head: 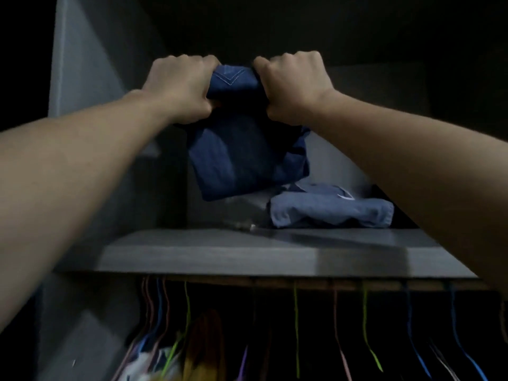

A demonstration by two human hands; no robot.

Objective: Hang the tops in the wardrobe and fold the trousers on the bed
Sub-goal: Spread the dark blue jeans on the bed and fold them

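Dim wardrobe [82, 78] walls in grey close round the scene, with one grey shelf [220, 254] running across the middle. One folded pair of dark blue jeans [242, 160] is held up over the rear part of that shelf, with pale stitching showing on the top fold. Both hands hold it by its upper edge. The left hand [181, 86] grips the left end, its fingers [203, 63] curled over the top and the thumb pressed in from below, clamped on the denim. The right hand [294, 83] grips the right end in the same way, its fingers also clamped on the fabric. The two bare forearms reach in from the lower corners. The bundle hangs down from the hands, tilted a little, with its lower left corner near the shelf; whether it touches the board cannot be told.

Just to the right of it, one folded lighter blue denim garment [330, 210] lies flat on the shelf. Under the shelf runs one brownish rail [330, 284], from which thin coloured hangers [295, 325] drop: three green ones can be counted, and the pink and blue ones are too blurred to count. At the lower left hang two blurred garments, one yellow [203, 339] and one white patterned [143, 367].
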